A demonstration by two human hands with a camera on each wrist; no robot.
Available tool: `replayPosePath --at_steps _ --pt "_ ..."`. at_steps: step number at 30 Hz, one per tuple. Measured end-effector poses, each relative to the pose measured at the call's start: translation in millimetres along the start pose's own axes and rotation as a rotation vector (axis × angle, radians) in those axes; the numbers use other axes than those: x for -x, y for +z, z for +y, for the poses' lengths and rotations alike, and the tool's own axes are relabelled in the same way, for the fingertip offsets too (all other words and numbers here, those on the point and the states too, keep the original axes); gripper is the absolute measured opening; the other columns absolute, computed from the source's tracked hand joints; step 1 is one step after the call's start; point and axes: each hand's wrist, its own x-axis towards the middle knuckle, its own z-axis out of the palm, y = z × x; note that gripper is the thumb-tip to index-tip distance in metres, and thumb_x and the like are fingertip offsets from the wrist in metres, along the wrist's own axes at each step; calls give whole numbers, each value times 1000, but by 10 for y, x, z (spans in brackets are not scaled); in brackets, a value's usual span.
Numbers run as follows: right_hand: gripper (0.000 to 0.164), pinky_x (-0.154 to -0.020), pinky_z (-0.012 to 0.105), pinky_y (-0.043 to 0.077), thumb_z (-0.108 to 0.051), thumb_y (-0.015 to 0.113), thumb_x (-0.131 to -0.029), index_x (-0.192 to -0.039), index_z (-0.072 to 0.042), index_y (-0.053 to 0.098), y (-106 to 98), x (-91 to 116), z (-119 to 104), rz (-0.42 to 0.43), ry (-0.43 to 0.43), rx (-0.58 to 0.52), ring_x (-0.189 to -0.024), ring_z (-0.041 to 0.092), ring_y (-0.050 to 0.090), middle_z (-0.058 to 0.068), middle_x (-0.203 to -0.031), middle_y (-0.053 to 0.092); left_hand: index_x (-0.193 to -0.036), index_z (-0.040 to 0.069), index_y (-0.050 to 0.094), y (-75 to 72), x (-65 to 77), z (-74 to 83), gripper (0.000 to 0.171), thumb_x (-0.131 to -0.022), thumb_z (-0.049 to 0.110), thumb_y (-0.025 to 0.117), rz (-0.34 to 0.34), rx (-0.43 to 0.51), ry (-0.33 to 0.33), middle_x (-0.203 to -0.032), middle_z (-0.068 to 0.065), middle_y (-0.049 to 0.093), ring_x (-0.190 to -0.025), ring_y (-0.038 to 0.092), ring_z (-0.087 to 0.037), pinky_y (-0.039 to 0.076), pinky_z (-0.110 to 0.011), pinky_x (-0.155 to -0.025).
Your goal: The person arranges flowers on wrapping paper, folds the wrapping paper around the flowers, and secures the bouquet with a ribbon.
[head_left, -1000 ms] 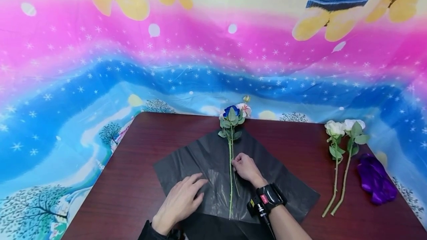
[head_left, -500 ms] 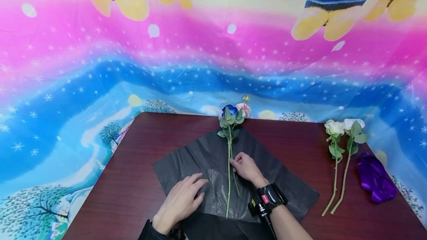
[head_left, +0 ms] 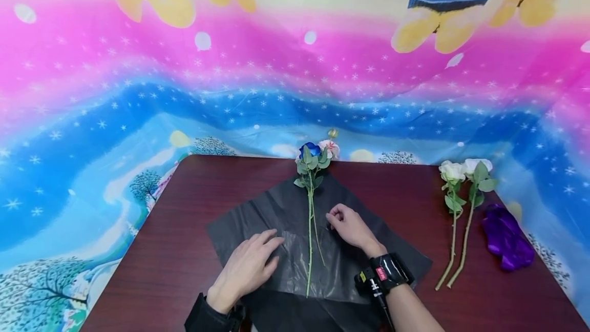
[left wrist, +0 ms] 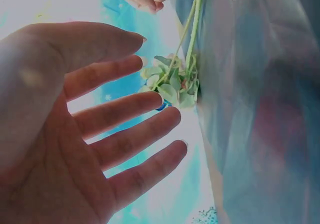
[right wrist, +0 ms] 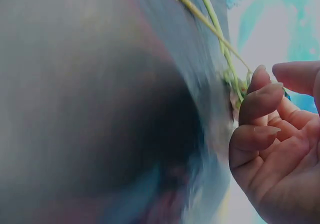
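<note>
A blue rose and a pink-white flower lie together at the top of a black wrapping sheet, their green stems running down its middle. My left hand hovers over the sheet's left part, left of the stems; the left wrist view shows its fingers spread and holding nothing. Right of the stems and apart from them is my right hand. Its fingers hang loosely curled with nothing between them, as the right wrist view shows.
Two white roses with long stems lie on the right of the dark red-brown table. Beside them is a bunched purple ribbon. A patterned cloth hangs behind the table's far edge.
My right hand has let go of the thin stem and moved right, away from it. The flowers lie still on the sheet. My left hand keeps its place, and the head view has shifted slightly.
</note>
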Motion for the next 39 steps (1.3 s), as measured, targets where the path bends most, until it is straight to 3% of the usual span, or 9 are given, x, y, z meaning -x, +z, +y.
replayPosePath --at_steps 13,23,39 --pt "13 -63 34 43 -21 55 -99 -101 -9 59 -324 177 203 61 36 -17 -71 19 57 5 -84 62 -121 17 64 37 -144 88 33 -88 19 67 39 3 63 -128 -9 57 -108 58 -25 49 -41 -82" --pt "12 -66 33 43 -19 55 -98 -100 -9 60 -549 297 378 177 90 39 -74 18 60 2 -84 63 -123 15 64 102 -253 150 34 -88 18 67 56 16 115 -128 -9 57 -109 58 -24 49 -40 -80" --pt "19 -70 35 42 -21 53 -98 -104 -4 60 -959 589 702 291 159 82 -74 19 57 9 -89 64 -125 16 62 140 -419 300 34 -91 19 64 -12 37 155 -129 -10 55 -109 58 -23 49 -39 -81"
